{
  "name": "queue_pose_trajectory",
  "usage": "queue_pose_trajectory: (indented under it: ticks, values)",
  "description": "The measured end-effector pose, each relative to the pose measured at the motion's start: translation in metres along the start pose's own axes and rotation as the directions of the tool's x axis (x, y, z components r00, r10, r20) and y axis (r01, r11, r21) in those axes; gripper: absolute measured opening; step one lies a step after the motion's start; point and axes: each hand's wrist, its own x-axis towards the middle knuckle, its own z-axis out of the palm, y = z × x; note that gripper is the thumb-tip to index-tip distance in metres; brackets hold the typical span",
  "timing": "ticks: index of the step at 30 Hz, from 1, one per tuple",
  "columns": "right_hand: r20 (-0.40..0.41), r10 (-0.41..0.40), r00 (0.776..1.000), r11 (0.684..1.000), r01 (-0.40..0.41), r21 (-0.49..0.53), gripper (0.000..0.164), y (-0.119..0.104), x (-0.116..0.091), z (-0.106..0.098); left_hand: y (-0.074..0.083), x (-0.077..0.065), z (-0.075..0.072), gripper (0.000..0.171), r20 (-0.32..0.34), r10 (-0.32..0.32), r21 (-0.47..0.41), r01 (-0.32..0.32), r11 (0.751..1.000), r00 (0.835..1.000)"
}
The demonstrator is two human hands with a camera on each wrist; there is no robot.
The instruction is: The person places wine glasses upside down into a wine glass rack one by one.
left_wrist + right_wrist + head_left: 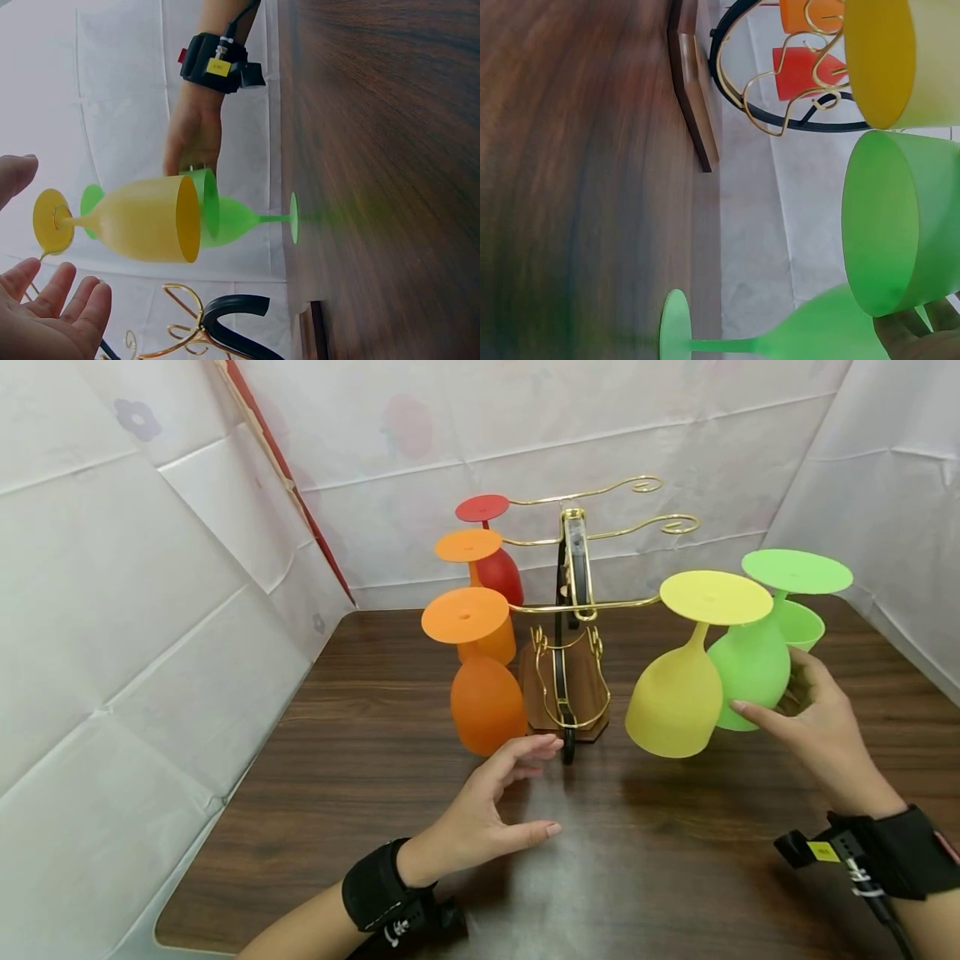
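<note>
My right hand [828, 727] grips the bowl of a light green plastic goblet [750, 672], which is upside down with its round foot on top. Just left of it, a yellow goblet [675, 706] hangs inverted from the front arm of a gold wire rack [576, 547]. A second green goblet [232, 223] stands upright on the table behind the held one. My left hand [483, 814] is held out with fingers and thumb spread and nothing between them, before the rack's base and below the nearest orange goblet [487, 706].
Another orange goblet [468, 546] and a red goblet [500, 578] hang inverted along the rack's left side. The two rear right arms end in bare gold curls [678, 524]. The rack's wooden base [585, 689] rests on a dark wood-grain table [360, 760], with white sheeting [405, 468] behind.
</note>
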Motion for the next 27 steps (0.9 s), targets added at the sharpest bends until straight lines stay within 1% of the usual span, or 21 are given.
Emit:
queue_pose_trajectory:
  ticks: [5, 11, 16, 19, 23, 27]
  values:
    - [0.034, -0.013, 0.999, 1.000, 0.013, -0.009, 0.081, -0.005, 0.014, 0.003, 0.000, 0.000, 0.000, 0.077, -0.006, 0.002, -0.003, -0.002, 1.000, 1.000]
    - [0.087, -0.079, 0.993, 0.996, 0.076, 0.045, 0.075, -0.016, 0.032, 0.011, 0.001, -0.001, -0.001, 0.076, -0.006, 0.000, -0.004, 0.000, 1.000, 1.000]
    - [0.121, -0.108, 0.987, 0.992, 0.099, 0.077, 0.071, -0.025, 0.048, 0.018, 0.001, -0.001, -0.001, 0.076, -0.007, -0.002, -0.005, 0.002, 1.000, 1.000]
    - [0.131, -0.105, 0.986, 0.992, 0.095, 0.084, 0.066, -0.027, 0.056, 0.022, 0.001, -0.001, -0.002, 0.076, -0.008, -0.001, -0.004, 0.001, 1.000, 1.000]
    - [0.146, -0.073, 0.987, 0.994, 0.060, 0.087, 0.059, -0.029, 0.064, 0.027, 0.001, -0.001, -0.002, 0.076, -0.010, 0.001, -0.003, -0.001, 1.000, 1.000]
    - [0.147, -0.044, 0.988, 0.996, 0.031, 0.088, 0.063, -0.032, 0.070, 0.031, 0.001, -0.001, -0.001, 0.075, -0.011, 0.002, -0.003, -0.002, 1.000, 1.000]
